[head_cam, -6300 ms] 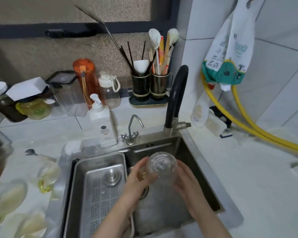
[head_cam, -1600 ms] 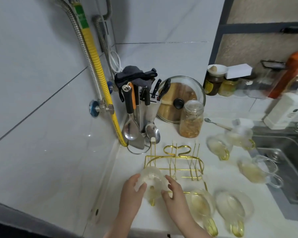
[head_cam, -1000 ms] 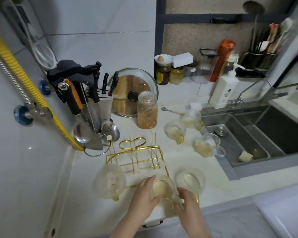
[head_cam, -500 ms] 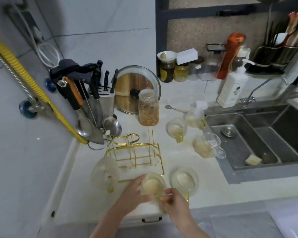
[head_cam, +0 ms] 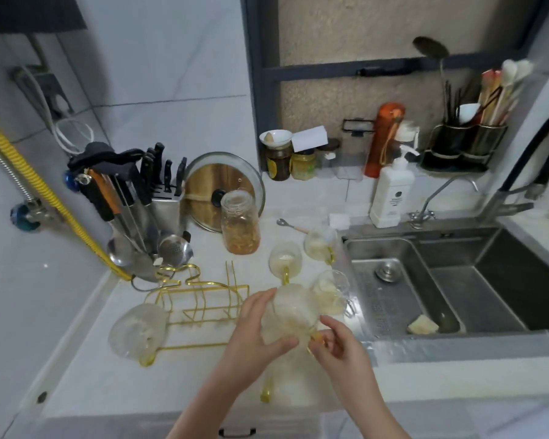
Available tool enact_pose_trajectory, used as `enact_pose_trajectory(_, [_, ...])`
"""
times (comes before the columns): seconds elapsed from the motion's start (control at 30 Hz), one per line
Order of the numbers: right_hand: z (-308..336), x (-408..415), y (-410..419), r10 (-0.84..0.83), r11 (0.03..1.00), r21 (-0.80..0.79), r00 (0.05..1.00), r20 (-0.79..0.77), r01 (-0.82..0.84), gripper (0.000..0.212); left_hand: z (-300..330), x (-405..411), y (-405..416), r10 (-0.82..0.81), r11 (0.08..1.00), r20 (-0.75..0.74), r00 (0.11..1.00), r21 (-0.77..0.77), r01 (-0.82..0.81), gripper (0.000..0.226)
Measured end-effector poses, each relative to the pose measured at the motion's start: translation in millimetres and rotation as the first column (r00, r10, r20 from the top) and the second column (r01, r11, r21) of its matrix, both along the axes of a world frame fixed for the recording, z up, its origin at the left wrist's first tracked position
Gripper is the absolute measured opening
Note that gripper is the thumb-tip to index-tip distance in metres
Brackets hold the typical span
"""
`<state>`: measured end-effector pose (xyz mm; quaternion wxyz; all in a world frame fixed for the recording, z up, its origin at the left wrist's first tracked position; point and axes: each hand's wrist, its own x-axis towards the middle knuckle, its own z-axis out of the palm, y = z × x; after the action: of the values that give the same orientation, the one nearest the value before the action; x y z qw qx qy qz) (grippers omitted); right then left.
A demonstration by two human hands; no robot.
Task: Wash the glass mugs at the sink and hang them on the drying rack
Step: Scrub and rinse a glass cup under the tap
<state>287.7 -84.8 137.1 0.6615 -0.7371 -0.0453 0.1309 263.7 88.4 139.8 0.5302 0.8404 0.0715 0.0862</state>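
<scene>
Between both hands, lifted just off the table, sits a glass mug, tipped so its mouth faces away. The left hand cups its side, fingers spread round the bowl and thumb beneath, which steadies slippery glass. The right hand pinches the gold handle at the near side, its fingers curled narrow around it; that grip probably gives control of the tilt on the way to the basin.

Just beyond the fingers stand three more mugs, apparently cloudy with residue, likely waiting their turn near the sink, which lies to the right of the right hand. A sponge rests in its near tray, within easy reach for scrubbing.

Left of the left hand is the gold rack, with one mug inverted on its near-left prong so water can run out. The other prongs are free.

Below the hands another gold handle shows, its mug too blurred to make out.

Farther off are a jar, a soap bottle beside the tap and a knife block.
</scene>
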Motion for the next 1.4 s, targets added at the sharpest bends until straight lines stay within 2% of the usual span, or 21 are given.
enact_pose_trajectory(0.17, [3,27,-93,-0.132,0.986,-0.089,0.982,0.136,0.145,0.039,0,41,-96,-0.068,0.995,0.033,0.997,-0.076,0.070,0.075])
enact_pose_trajectory(0.33, [3,49,-179,-0.243,0.941,-0.172,0.937,0.249,0.290,0.037,1,81,-183,-0.225,0.962,0.023,0.974,-0.155,0.226,0.070])
enact_pose_trajectory(0.43, [3,57,-222,-0.319,0.909,-0.195,0.916,0.243,0.368,0.038,0,104,-228,-0.311,0.933,0.014,0.950,-0.185,0.308,0.074])
enact_pose_trajectory(0.6, [-5,76,-276,-0.437,0.847,-0.224,0.871,0.223,0.482,0.037,-9,148,-284,-0.459,0.882,0.022,0.888,-0.111,0.459,0.084])
enact_pose_trajectory(0.73, [-13,101,-303,-0.509,0.800,-0.229,0.829,0.230,0.554,0.037,-18,185,-316,-0.509,0.851,0.000,0.861,-0.147,0.504,0.091])
enact_pose_trajectory(0.9, [-18,151,-320,-0.528,0.775,-0.267,0.819,0.224,0.572,0.036,-30,242,-336,-0.538,0.830,-0.037,0.842,-0.200,0.521,0.095])
enact_pose_trajectory(1.1, [-22,195,-333,-0.544,0.766,-0.275,0.814,0.203,0.581,0.031,-35,284,-347,-0.534,0.834,-0.053,0.844,-0.194,0.516,0.080])
enact_pose_trajectory(1.2, [-20,219,-340,-0.514,0.802,-0.244,0.838,0.182,0.545,0.030,-37,303,-349,-0.536,0.824,-0.070,0.841,-0.261,0.503,0.074])
enact_pose_trajectory(1.33, [-23,257,-354,-0.463,0.852,-0.209,0.877,0.128,0.481,0.024,-41,324,-351,-0.518,0.824,-0.124,0.846,-0.336,0.456,0.083])
enact_pose_trajectory(1.4, [-26,276,-361,-0.437,0.875,-0.188,0.895,0.087,0.446,0.021,-40,334,-355,-0.523,0.814,-0.090,0.848,-0.349,0.465,0.074])
